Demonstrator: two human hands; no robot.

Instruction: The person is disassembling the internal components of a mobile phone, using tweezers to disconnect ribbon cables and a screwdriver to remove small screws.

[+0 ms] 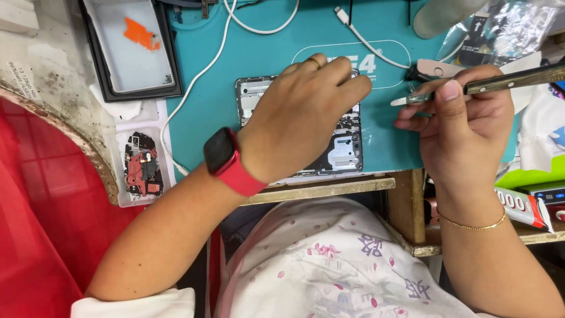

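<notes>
On the teal work mat (235, 53), seen from the head camera, the left hand (300, 112) lies flat with fingers together, pressing on an opened phone (344, 147) whose inner metal frame shows at the near right. Just right of it, the right hand (465, 126) pinches a slim dark-handled tool (506, 81) between thumb and fingers, its tip pointing left above the mat. Far left sits a tray (132, 53) holding an orange scrap, with a white cable (194, 82) looping beside it.

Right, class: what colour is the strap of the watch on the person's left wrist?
Red, with a black watch face; the watch strap on the left hand's wrist shows clearly in the head view.
</notes>
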